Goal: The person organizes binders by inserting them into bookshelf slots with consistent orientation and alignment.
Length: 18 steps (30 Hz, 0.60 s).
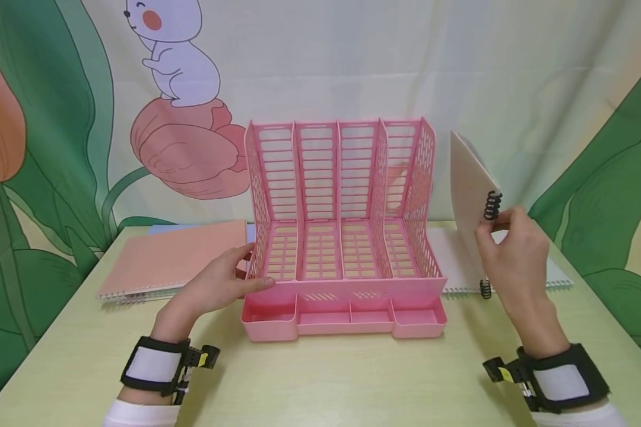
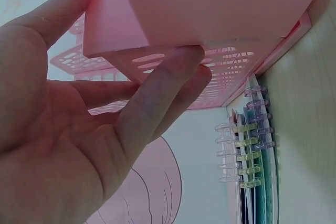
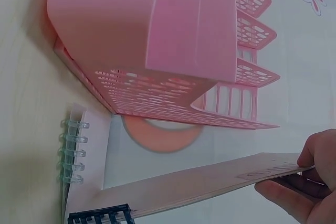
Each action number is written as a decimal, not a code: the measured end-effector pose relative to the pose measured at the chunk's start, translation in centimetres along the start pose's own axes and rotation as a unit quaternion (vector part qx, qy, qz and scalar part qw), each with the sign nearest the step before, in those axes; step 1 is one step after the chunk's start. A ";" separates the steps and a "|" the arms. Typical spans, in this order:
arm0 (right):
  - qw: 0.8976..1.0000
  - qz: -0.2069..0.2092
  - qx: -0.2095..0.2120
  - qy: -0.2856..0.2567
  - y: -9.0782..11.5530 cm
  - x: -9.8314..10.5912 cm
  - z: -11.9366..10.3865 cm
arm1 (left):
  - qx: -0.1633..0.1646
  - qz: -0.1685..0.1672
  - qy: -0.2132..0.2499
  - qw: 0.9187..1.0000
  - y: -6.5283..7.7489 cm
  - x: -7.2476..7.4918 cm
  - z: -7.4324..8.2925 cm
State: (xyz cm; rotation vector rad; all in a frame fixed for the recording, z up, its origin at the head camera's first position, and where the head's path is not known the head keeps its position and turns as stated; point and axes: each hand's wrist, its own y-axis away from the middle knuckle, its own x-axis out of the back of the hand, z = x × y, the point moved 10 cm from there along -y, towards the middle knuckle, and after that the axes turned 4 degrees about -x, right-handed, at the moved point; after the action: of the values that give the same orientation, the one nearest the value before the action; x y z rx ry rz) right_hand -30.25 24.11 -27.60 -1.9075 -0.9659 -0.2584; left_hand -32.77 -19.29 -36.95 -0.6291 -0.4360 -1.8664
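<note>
A pink file organizer (image 1: 345, 287) with upright dividers and small front trays stands mid-table. My left hand (image 1: 219, 279) holds its left front corner. The thumb lies at the front edge and the fingers (image 2: 163, 93) rest against the slotted outer side. To the right, my right hand (image 1: 515, 252) pinches a spiral notebook (image 1: 470, 201) with a pale cover and black coils by its edge. That notebook stands upright on edge above other notebooks, beside the organizer's right wall. In the right wrist view the thumb and fingers (image 3: 286, 200) clasp the notebook's edge.
Several spiral notebooks lie stacked left of the organizer, a peach-coloured one (image 1: 176, 255) on top. White-paged notebooks (image 1: 558, 276) lie flat at the right, under the raised one. A printed curtain (image 1: 326, 59) hangs behind the table (image 1: 342, 385).
</note>
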 end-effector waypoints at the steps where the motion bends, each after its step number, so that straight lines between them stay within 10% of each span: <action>1: 1.000 0.001 -0.002 0.000 0.0 0.0 0.1 | 0.000 0.000 -0.001 1.000 0.0 0.0 0.0; 18: 0.999 0.025 -0.018 -0.005 -0.1 0.9 1.0 | -0.002 -0.001 0.008 1.000 0.1 -0.1 0.2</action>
State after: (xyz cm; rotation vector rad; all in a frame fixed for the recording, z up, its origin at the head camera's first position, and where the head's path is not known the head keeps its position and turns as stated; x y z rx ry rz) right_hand -29.93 25.49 -27.57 -1.9654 -0.9239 -0.2377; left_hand -32.65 -19.15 -36.88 -0.6167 -0.4224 -1.8736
